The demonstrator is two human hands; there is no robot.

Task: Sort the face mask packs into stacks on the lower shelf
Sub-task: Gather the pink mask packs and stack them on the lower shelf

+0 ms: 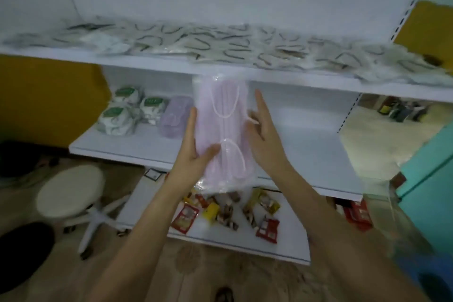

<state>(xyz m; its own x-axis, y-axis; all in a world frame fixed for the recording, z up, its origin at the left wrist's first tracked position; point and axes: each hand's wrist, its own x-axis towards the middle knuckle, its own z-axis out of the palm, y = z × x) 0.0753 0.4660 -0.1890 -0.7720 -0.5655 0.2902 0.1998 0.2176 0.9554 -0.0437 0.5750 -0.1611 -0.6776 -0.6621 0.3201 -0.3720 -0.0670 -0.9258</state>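
In left hand (193,157), pinching pink mask pack (225,130) lying twelve-to-six, touching its three-o'clock edge with right hand (264,137), hold unclear, likely heading for purple stack (175,115) at ten o'clock.

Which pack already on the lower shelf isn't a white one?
The purple pack, lying just right of the three white green-labelled packs; it alone is coloured.

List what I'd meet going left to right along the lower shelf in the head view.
White packs → purple pack → left hand → pink pack → right hand.
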